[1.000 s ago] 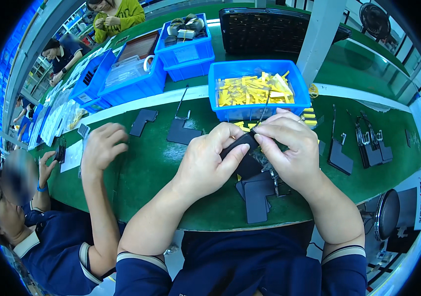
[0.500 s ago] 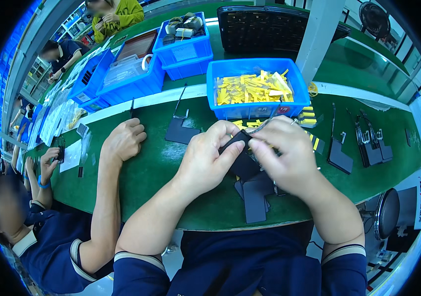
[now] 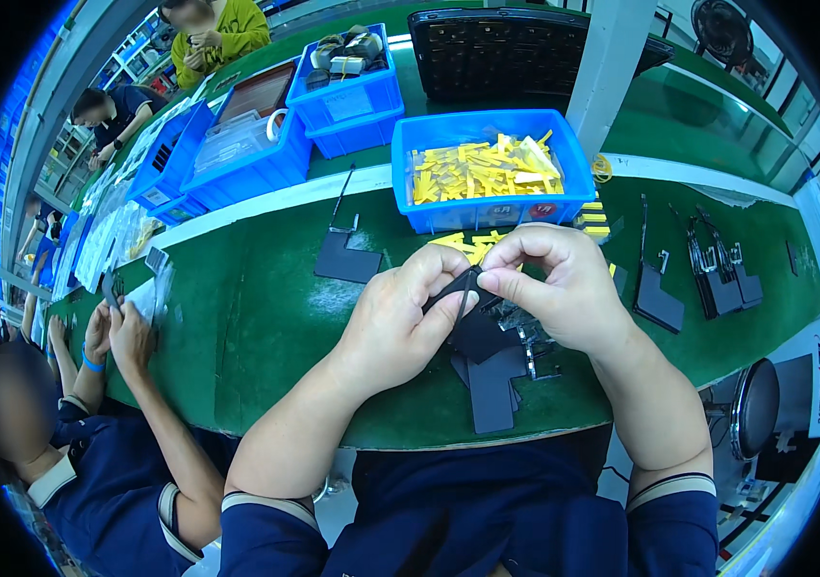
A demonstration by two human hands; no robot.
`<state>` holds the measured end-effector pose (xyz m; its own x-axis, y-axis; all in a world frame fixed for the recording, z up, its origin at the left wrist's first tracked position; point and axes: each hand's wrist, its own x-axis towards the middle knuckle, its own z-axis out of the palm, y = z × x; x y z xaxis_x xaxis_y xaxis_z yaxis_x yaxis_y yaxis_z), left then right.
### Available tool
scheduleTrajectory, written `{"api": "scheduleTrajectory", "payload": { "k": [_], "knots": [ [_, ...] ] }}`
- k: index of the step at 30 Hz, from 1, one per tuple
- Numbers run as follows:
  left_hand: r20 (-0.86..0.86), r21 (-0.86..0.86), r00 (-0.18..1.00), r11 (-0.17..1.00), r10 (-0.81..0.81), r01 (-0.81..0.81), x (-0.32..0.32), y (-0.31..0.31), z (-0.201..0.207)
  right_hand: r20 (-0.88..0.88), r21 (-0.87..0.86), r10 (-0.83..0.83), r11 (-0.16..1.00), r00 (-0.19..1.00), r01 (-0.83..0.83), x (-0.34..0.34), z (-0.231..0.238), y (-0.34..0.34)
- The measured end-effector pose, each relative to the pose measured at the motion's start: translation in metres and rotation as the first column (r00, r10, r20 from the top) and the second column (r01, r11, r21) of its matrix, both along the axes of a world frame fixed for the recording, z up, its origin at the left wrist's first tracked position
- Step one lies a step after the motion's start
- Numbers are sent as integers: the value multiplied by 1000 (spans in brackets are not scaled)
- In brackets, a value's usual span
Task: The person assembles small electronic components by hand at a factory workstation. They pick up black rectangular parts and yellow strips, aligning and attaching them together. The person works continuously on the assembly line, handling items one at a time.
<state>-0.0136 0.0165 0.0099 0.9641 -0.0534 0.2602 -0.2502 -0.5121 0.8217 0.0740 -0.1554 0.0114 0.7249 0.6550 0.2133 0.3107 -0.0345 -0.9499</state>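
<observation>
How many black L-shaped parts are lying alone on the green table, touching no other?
2: one L-shaped part left of the left hand, another part right of the right hand. The central pile and the rightmost cluster, overlapping, are excluded; the hands may hide more.

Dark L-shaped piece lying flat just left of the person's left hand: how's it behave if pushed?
The L-shaped piece probably slides rather than rolls: it lies flat on the green tabletop. Its body looks stiff, judging by the straight edges and crisp corners. The thin lead sticking out may flex or snag.
</observation>
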Motion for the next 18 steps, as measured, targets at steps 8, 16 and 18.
{"api": "scheduleTrajectory", "payload": {
  "k": [8,16,18],
  "knots": [
    [-25,-30,1000,1000,-10,9,1,3,0,198,-23,-4,1000,980,9,5,3,-5],
    [66,51,997,998,-48,45,-1,-1,-1,440,-19,-49,998,897,64,-6,8,-2],
    [-36,33,999,999,-30,31,-2,0,2,546,-2,-68,997,835,83,-6,7,-1]
  ]
}}
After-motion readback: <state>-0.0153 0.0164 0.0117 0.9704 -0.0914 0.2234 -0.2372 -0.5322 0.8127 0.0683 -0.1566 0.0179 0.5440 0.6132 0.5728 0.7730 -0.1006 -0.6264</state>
